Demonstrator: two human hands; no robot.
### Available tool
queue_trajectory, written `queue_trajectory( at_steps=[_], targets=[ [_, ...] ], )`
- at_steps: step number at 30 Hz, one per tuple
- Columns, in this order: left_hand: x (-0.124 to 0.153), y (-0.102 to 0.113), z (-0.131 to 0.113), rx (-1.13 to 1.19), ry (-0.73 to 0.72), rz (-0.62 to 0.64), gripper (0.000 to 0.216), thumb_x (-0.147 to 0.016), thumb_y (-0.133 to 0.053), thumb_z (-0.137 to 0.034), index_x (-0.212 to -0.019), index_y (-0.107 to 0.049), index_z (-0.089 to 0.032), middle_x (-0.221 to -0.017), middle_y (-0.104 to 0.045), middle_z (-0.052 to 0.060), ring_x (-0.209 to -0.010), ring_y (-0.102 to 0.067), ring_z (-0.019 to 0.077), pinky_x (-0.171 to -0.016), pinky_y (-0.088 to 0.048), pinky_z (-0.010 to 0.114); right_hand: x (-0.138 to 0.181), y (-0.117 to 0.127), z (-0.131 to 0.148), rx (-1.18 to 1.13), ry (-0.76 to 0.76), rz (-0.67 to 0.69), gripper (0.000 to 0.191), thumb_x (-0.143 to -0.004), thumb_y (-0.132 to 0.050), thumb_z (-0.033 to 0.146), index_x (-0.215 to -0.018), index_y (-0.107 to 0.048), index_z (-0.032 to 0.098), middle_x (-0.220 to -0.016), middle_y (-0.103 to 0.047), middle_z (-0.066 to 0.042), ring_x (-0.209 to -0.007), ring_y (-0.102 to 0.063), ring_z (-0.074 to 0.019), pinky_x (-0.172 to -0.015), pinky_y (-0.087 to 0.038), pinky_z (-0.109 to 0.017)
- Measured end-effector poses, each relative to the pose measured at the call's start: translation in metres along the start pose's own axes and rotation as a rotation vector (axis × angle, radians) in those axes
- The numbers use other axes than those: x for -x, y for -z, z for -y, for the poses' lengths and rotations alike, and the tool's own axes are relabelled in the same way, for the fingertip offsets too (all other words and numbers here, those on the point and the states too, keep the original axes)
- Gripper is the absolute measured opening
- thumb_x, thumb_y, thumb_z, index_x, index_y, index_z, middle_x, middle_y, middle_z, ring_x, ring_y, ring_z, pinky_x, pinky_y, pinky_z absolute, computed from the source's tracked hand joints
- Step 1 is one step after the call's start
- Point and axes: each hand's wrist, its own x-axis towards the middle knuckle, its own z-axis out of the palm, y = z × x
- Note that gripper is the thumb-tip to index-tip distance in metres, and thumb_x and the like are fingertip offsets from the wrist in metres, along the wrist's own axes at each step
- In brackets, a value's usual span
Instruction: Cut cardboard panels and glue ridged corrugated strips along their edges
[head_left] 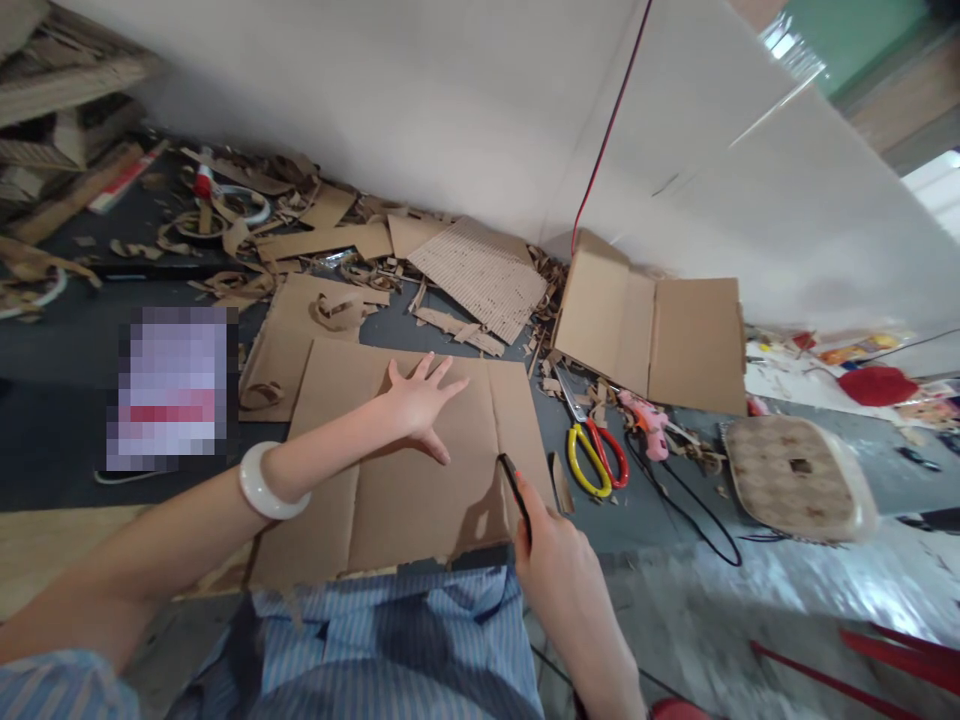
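Observation:
A large flat sheet of brown cardboard (390,500) lies on the dark floor in front of my lap. My left hand (420,400) presses flat on its middle, fingers spread, a white bangle on the wrist. My right hand (551,545) grips a dark pen-like tool (514,485), possibly a knife, with its tip touching the cardboard's right part near a fold line.
Scissors with yellow and red handles (592,455) and a pink glue gun (645,420) lie to the right. A folded cardboard box (652,330) leans against the white wall. Cardboard scraps (322,240) litter the back. A round woven object (799,475) lies at right.

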Motion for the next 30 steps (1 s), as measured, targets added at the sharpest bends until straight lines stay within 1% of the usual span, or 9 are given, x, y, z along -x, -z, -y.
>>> queue_trajectory(
  at_steps=[2, 8, 11, 16, 22, 25, 30],
  targets=[
    [0.0, 0.001, 0.0, 0.006, 0.005, 0.001, 0.122, -0.037, -0.07, -0.063, -0.138, -0.009, -0.029, -0.145, 0.011, 0.01, -0.127, 0.011, 0.0437, -0.086, -0.005, 0.074, 0.005, -0.004, -0.002, -0.005, -0.002, 0.0, 0.049, -0.083, -0.037, 0.01, -0.132, -0.036, 0.019, -0.079, -0.067, -0.009, -0.066, -0.065, -0.0215, -0.049, -0.037, -0.024],
    [0.002, 0.004, -0.003, 0.004, 0.011, 0.025, 0.121, -0.039, -0.07, -0.061, -0.138, -0.008, -0.029, -0.145, 0.013, 0.01, -0.128, 0.012, 0.0423, -0.086, -0.005, 0.074, 0.023, -0.02, -0.014, -0.024, 0.006, 0.001, 0.052, -0.08, -0.038, 0.007, -0.131, -0.037, 0.021, -0.084, -0.067, -0.008, -0.065, -0.064, -0.0189, -0.048, -0.036, -0.022],
    [0.002, 0.002, -0.001, 0.014, 0.002, 0.008, 0.12, -0.039, -0.068, -0.064, -0.138, -0.01, -0.03, -0.146, 0.011, 0.009, -0.127, 0.012, 0.0428, -0.086, -0.005, 0.074, 0.027, -0.022, -0.018, -0.031, 0.019, -0.002, 0.049, -0.081, -0.038, 0.009, -0.128, -0.04, 0.022, -0.082, -0.067, -0.007, -0.065, -0.064, -0.019, -0.048, -0.035, -0.022],
    [-0.008, 0.004, 0.012, 0.018, -0.057, -0.043, 0.118, -0.042, -0.062, -0.069, -0.138, -0.009, -0.027, -0.145, 0.01, 0.012, -0.128, 0.011, 0.0412, -0.085, -0.006, 0.074, 0.01, -0.004, -0.017, -0.017, 0.037, 0.01, 0.049, -0.08, -0.04, 0.01, -0.127, -0.041, 0.023, -0.079, -0.067, -0.008, -0.067, -0.065, -0.0205, -0.051, -0.035, -0.023],
    [-0.028, 0.024, 0.023, 0.022, -0.021, -0.044, 0.121, -0.038, -0.064, -0.07, -0.138, -0.011, -0.029, -0.146, 0.007, 0.01, -0.128, 0.009, 0.0431, -0.087, -0.009, 0.073, -0.018, 0.018, -0.012, 0.0, 0.046, -0.055, 0.045, -0.08, -0.042, 0.011, -0.123, -0.045, 0.024, -0.08, -0.067, -0.009, -0.071, -0.064, -0.0224, -0.054, -0.036, -0.025],
    [-0.031, 0.028, 0.023, 0.014, -0.01, -0.053, 0.121, -0.038, -0.064, -0.07, -0.138, -0.011, -0.029, -0.146, 0.006, 0.01, -0.128, 0.009, 0.0425, -0.087, -0.009, 0.073, -0.021, 0.019, -0.013, -0.027, 0.048, -0.063, 0.045, -0.08, -0.042, 0.011, -0.123, -0.045, 0.024, -0.083, -0.067, -0.009, -0.073, -0.064, -0.0222, -0.056, -0.037, -0.025],
    [-0.028, 0.029, 0.02, 0.007, -0.004, -0.046, 0.12, -0.04, -0.063, -0.07, -0.138, -0.011, -0.027, -0.146, 0.007, 0.011, -0.129, 0.008, 0.0415, -0.087, -0.01, 0.073, -0.017, 0.007, -0.017, -0.063, 0.037, -0.072, 0.046, -0.082, -0.042, 0.012, -0.126, -0.043, 0.023, -0.082, -0.067, -0.009, -0.072, -0.064, -0.0217, -0.054, -0.036, -0.024]
  ],
)
